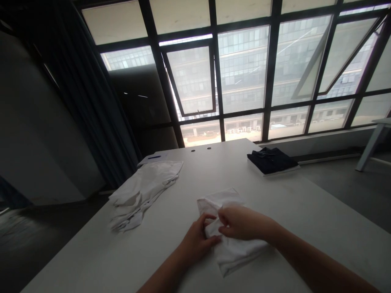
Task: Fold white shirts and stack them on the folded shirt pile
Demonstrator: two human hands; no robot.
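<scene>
Found folded white cloth (233, 254) with long axis running forward-left, right hand (244, 223) nearer its centre, left hand (197, 242) at its edge, both hands' fingers (223, 219) narrowly pinching the fold (212, 226).

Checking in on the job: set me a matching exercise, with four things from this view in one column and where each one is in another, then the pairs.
Things:
1. left hand
2. folded dark shirt
3. loose white garment
4. blue pen

Places:
A. on white paper at the table's far left corner
B. on the white cloth
C. left side of the table
D. on a white board, far right

Pairs: 1-B, 2-D, 3-C, 4-A
</scene>
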